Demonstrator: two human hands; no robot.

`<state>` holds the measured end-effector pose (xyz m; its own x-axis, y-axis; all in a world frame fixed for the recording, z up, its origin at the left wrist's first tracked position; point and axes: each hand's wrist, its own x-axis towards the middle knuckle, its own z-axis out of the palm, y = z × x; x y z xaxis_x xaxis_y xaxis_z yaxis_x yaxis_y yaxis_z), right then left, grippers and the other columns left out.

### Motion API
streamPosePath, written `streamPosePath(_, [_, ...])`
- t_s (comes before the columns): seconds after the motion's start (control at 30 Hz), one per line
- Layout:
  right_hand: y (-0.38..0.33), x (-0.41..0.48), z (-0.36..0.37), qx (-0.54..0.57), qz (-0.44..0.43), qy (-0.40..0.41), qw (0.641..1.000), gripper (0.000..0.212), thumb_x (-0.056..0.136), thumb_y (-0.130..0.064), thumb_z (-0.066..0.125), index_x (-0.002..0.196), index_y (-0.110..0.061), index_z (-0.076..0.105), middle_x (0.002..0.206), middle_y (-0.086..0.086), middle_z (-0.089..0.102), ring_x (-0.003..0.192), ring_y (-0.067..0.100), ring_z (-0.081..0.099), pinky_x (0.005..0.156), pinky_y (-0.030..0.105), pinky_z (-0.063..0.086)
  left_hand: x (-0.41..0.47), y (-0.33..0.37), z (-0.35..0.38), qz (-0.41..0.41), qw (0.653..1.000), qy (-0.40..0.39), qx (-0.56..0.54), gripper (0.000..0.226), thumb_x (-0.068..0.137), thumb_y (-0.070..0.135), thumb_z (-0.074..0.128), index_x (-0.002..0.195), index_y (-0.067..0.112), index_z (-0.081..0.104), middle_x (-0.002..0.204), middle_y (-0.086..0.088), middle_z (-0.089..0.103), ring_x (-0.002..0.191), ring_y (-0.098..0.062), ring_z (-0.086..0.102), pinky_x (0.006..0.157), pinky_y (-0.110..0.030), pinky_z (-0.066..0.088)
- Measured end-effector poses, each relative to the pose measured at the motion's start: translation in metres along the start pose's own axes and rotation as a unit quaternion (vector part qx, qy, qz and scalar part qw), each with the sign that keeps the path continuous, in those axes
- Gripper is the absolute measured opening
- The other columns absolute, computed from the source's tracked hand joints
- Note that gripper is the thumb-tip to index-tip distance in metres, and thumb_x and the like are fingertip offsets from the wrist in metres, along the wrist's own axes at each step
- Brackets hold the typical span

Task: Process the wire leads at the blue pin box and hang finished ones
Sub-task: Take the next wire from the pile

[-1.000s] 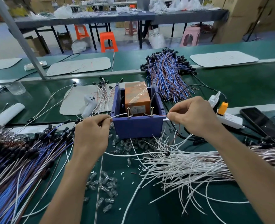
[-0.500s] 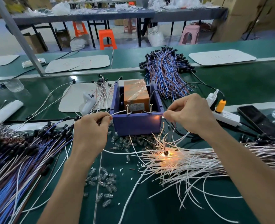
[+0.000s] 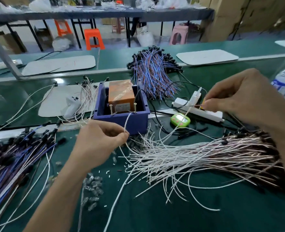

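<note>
- Far left: pile of blue and brown wires point(image 3: 12, 156) with black ends, lying on the green mat point(image 3: 155, 215).
- Left hand point(image 3: 101, 141): thumb and forefinger pinch a white lead point(image 3: 127, 122). The other fingers are curled in.
- The white lead runs up from the pinch; its tip is at the front rim of the blue pin box point(image 3: 121, 120), near the right brass pin point(image 3: 135, 107).
- The blue pin box sits just beyond the left hand, between the two hands and closer to the left one. It holds an orange block point(image 3: 120, 96), and a second brass pin point(image 3: 111, 109) stands at the front left.
- Clear bulbs point(image 3: 93, 183) are scattered on the mat below the left wrist.
- Loose white leads point(image 3: 180, 158) are fanned out in a pile right of the left hand, under the right forearm.
- A green timer point(image 3: 180, 120) sits right of the box, beside the white power strip point(image 3: 203, 113).
- Right hand point(image 3: 239, 96): raised over the power strip, well right of the box, fingertips pinching a thin lead end point(image 3: 194, 106).
- Cannot tell if both hands hold the same wire.
</note>
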<state>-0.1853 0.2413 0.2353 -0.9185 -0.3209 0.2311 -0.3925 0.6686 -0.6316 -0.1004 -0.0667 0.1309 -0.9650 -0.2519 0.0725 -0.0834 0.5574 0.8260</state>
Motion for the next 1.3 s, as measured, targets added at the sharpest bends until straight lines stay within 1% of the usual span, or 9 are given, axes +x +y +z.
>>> streamPosePath(0.13, [0.024,-0.002,-0.034,-0.171,0.037,0.001,0.984,0.021,0.067,-0.028,0.093,0.061,-0.037,0.075,0.057,-0.027,0.065,0.057,-0.011,0.061,0.052,0.010,0.039,0.008,0.040,0.077,0.029,0.992,-0.071,0.095,0.006,0.079,0.040,0.076,0.074,0.042,0.078,0.061,0.024,0.070,0.055,0.003,0.064,0.055,-0.019,0.048])
streamPosePath(0.3, [0.059,-0.019,-0.038,-0.270,0.052,0.040,0.961,0.020,0.073,-0.020,0.090,0.066,-0.033,0.077,0.063,-0.016,0.070,0.068,0.014,0.066,0.074,0.028,0.055,0.016,0.072,0.151,-0.111,0.963,-0.174,-0.172,0.019,0.096,0.013,0.065,0.079,0.012,0.075,0.072,-0.004,0.078,0.064,-0.019,0.075,0.056,-0.029,0.061])
streamPosePath(0.47, [0.100,-0.043,0.018,-0.238,0.013,0.011,0.971,0.013,0.086,-0.011,0.077,0.085,-0.022,0.083,0.076,0.002,0.070,0.077,0.019,0.053,0.088,0.038,0.050,0.013,0.051,0.173,-0.184,0.945,-0.157,-0.221,0.009,0.098,0.004,0.064,0.094,0.005,0.072,0.079,-0.010,0.079,0.074,-0.022,0.078,0.062,-0.028,0.060])
streamPosePath(0.63, [0.139,-0.070,0.075,-0.194,0.046,0.017,0.980,0.022,0.095,-0.009,0.067,0.109,-0.021,0.080,0.095,0.010,0.072,0.101,0.030,0.055,0.097,0.040,0.042,0.015,0.032,0.159,-0.199,0.957,-0.133,-0.162,0.014,0.093,0.008,0.069,0.103,0.016,0.074,0.066,-0.003,0.074,0.048,-0.012,0.059,0.045,-0.023,0.046])
streamPosePath(0.83, [0.159,-0.090,0.092,-0.119,0.036,0.063,0.990,0.034,0.097,-0.010,0.063,0.127,-0.022,0.072,0.113,0.002,0.069,0.114,0.019,0.052,0.106,0.030,0.039,0.027,0.035,0.123,-0.107,0.992,-0.066,0.014,0.008,0.083,0.042,0.078,0.078,0.048,0.077,0.072,0.006,0.075,0.066,-0.018,0.062,0.065,-0.042,0.054])
streamPosePath(1.0, [0.162,-0.093,0.083,-0.126,0.070,0.014,0.989,0.048,0.095,-0.029,0.065,0.142,-0.034,0.059,0.136,-0.003,0.058,0.133,0.014,0.040,0.117,0.025,0.023,0.021,0.036,0.113,-0.058,0.969,-0.064,0.232,0.011,0.084,0.056,0.073,0.073,0.054,0.072,0.071,0.028,0.067,0.071,0.002,0.058,0.055,-0.022,0.038])
streamPosePath(1.1, [0.151,-0.091,0.088,-0.097,0.091,-0.043,0.990,0.058,0.095,-0.023,0.064,0.150,-0.035,0.048,0.151,-0.003,0.048,0.144,0.012,0.032,0.119,0.022,0.016,0.018,0.023,0.110,-0.062,0.990,-0.084,0.097,0.012,0.079,0.056,0.081,0.089,0.050,0.077,0.081,0.027,0.072,0.081,0.006,0.063,0.065,-0.024,0.043])
streamPosePath(1.2, [0.123,-0.083,0.102,-0.014,0.075,-0.024,0.997,0.056,0.095,-0.014,0.063,0.146,-0.034,0.053,0.143,-0.013,0.056,0.116,0.001,0.060,0.101,-0.001,0.030,0.013,0.011,0.087,-0.108,0.960,-0.121,-0.227,0.030,0.073,0.055,0.074,0.101,0.045,0.080,0.108,0.018,0.078,0.105,-0.002,0.068,0.087,-0.029,0.045])
streamPosePath(1.3, [0.083,-0.073,0.122,0.073,0.051,-0.058,0.994,0.052,0.096,-0.012,0.060,0.139,-0.040,0.058,0.110,-0.018,0.066,0.043,0.006,0.053,0.050,0.009,0.044,0.004,-0.014,0.056,-0.126,0.944,-0.048,-0.302,0.021,0.075,0.038,0.072,0.093,0.034,0.084,0.099,0.002,0.080,0.097,-0.015,0.071,0.089,-0.033,0.049])
